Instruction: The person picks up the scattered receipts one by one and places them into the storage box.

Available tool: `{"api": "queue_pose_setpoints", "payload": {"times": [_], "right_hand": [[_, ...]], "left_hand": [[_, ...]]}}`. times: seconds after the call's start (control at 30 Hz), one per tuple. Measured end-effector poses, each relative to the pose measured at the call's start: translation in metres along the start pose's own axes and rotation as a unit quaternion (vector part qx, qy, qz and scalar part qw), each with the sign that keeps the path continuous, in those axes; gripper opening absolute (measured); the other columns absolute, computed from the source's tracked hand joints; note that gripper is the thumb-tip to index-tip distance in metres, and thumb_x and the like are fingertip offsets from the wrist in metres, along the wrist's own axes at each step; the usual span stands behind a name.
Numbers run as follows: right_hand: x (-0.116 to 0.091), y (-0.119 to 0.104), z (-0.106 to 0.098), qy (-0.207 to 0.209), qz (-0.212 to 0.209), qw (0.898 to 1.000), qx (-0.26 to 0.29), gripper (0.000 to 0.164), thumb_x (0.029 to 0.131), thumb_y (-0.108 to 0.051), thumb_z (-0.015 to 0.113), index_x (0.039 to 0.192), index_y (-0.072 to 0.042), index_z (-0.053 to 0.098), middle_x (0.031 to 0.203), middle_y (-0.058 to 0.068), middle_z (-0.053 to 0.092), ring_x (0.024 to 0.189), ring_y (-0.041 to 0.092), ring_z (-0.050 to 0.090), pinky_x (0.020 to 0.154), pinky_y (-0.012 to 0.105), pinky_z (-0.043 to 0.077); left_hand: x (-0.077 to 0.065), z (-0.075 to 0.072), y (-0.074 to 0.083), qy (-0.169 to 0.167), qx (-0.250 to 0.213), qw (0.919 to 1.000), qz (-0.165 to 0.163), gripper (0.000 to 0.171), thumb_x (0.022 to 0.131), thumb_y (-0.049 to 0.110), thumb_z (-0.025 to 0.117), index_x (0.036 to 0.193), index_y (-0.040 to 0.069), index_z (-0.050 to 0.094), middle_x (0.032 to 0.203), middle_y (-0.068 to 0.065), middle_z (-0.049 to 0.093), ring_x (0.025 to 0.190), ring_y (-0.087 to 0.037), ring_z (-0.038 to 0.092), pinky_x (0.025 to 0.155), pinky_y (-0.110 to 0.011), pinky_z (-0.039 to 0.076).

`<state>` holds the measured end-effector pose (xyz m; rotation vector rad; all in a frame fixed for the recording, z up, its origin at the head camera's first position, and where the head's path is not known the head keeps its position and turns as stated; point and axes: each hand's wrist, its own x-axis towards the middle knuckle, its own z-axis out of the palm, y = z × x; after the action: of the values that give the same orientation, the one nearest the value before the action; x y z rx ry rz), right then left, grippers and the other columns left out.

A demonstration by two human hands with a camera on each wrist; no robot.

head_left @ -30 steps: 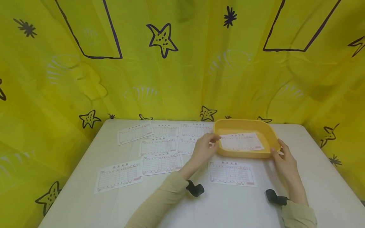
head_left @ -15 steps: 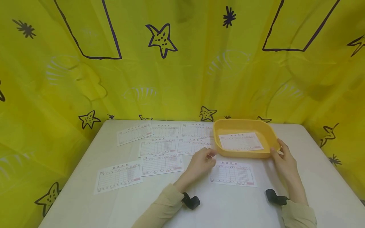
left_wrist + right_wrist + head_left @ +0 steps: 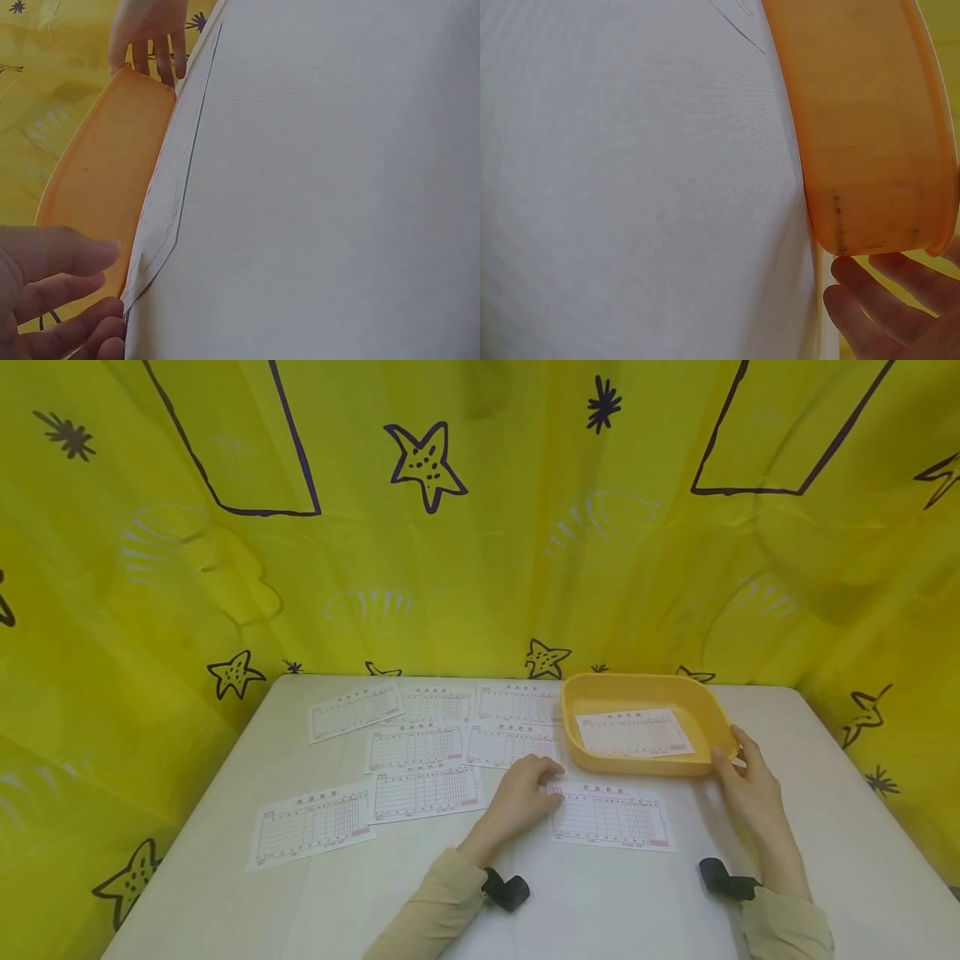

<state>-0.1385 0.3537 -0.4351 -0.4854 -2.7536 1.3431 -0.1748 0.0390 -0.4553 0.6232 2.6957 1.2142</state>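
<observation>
My left hand (image 3: 519,800) is at the left end of a printed receipt slip (image 3: 615,817) lying in front of the yellow plastic tray (image 3: 637,766). Its thumb and forefinger are apart, with fingertips right at the slip's edge. Seen from the left wrist, the slip (image 3: 169,195) lies flat along the tray's foot, and the left fingers (image 3: 67,330) are loosely bent beside its corner. My right hand (image 3: 756,793) holds the tray's right end, thumb at the near rim and fingers round the outside. One receipt slip (image 3: 636,733) lies inside the tray, leaning over its floor.
Several more receipt slips lie on the white table left of the tray, some overlapping: one slip (image 3: 311,825) at the front left, another slip (image 3: 356,712) tilted at the back. A yellow patterned curtain (image 3: 480,568) hangs behind the table.
My left hand has left the slip in the tray and come down toward the near slip's left end, its thumb and forefinger spreading. My right hand stays at the tray.
</observation>
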Motion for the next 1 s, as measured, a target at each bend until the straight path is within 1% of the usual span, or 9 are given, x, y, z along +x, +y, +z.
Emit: {"api": "queue_pose_setpoints", "payload": {"times": [0.13, 0.27, 0.43, 0.57, 0.7, 0.83, 1.0], "right_hand": [[0.0005, -0.0008, 0.0000, -0.002, 0.007, 1.000, 0.007, 0.069, 0.101, -0.046, 0.031, 0.155, -0.015, 0.000, 0.152, 0.037, 0.015, 0.131, 0.059, 0.030, 0.103, 0.071, 0.027], [0.0003, 0.0000, 0.0004, 0.001, 0.003, 1.000, 0.008, 0.069, 0.101, -0.045, 0.032, 0.155, -0.014, 0.001, 0.152, 0.037, 0.017, 0.130, 0.059, 0.032, 0.103, 0.071, 0.027], [0.0000, 0.0016, 0.0006, 0.006, -0.006, 1.000, 0.002, 0.069, 0.101, -0.044, 0.033, 0.155, -0.014, 0.003, 0.150, 0.038, 0.020, 0.128, 0.059, 0.034, 0.102, 0.071, 0.027], [0.0005, 0.0019, 0.0002, 0.006, -0.007, 1.000, 0.000, 0.069, 0.101, -0.045, 0.033, 0.155, -0.013, 0.003, 0.149, 0.039, 0.020, 0.128, 0.059, 0.034, 0.102, 0.071, 0.028], [0.0007, 0.0005, 0.0000, 0.003, 0.001, 1.000, 0.000, 0.069, 0.101, -0.046, 0.032, 0.155, -0.014, 0.002, 0.151, 0.038, 0.018, 0.129, 0.059, 0.033, 0.101, 0.072, 0.027], [0.0005, -0.0012, 0.0001, 0.002, 0.006, 1.000, 0.001, 0.070, 0.101, -0.046, 0.031, 0.155, -0.014, 0.001, 0.151, 0.037, 0.017, 0.129, 0.058, 0.032, 0.102, 0.072, 0.027], [0.0006, -0.0008, 0.0003, 0.002, 0.003, 1.000, -0.004, 0.070, 0.101, -0.045, 0.032, 0.155, -0.013, 0.001, 0.151, 0.038, 0.018, 0.129, 0.059, 0.033, 0.102, 0.072, 0.028]], "left_hand": [[0.0026, 0.0036, -0.0018, 0.000, 0.020, 0.9998, -0.003, 0.038, 0.074, 0.012, 0.072, 0.111, 0.012, 0.067, 0.100, -0.001, 0.061, 0.090, -0.012, 0.049, 0.081, -0.023, 0.042], [0.0040, 0.0056, -0.0017, -0.001, 0.038, 0.9992, -0.006, 0.040, 0.071, 0.012, 0.075, 0.111, 0.014, 0.068, 0.097, 0.000, 0.058, 0.086, -0.011, 0.046, 0.076, -0.020, 0.040], [0.0046, 0.0076, -0.0019, 0.002, 0.056, 0.9984, -0.004, 0.041, 0.070, 0.011, 0.075, 0.110, 0.016, 0.068, 0.097, 0.001, 0.057, 0.087, -0.011, 0.046, 0.075, -0.020, 0.039], [0.0048, 0.0097, -0.0029, 0.011, 0.065, 0.9978, 0.005, 0.039, 0.070, 0.010, 0.074, 0.108, 0.016, 0.068, 0.095, 0.001, 0.057, 0.086, -0.012, 0.045, 0.075, -0.020, 0.039], [0.0047, 0.0108, -0.0032, 0.019, 0.058, 0.9981, 0.009, 0.036, 0.071, 0.007, 0.073, 0.106, 0.016, 0.069, 0.091, 0.002, 0.055, 0.081, -0.009, 0.044, 0.071, -0.018, 0.037], [0.0039, 0.0099, -0.0024, 0.021, 0.033, 0.9992, 0.005, 0.033, 0.074, 0.000, 0.068, 0.104, 0.014, 0.069, 0.089, 0.002, 0.053, 0.076, -0.007, 0.044, 0.068, -0.016, 0.036], [0.0030, 0.0072, -0.0014, 0.018, -0.003, 0.9998, 0.004, 0.034, 0.076, -0.005, 0.062, 0.104, 0.013, 0.069, 0.092, 0.000, 0.057, 0.077, -0.007, 0.046, 0.070, -0.017, 0.039]]}}
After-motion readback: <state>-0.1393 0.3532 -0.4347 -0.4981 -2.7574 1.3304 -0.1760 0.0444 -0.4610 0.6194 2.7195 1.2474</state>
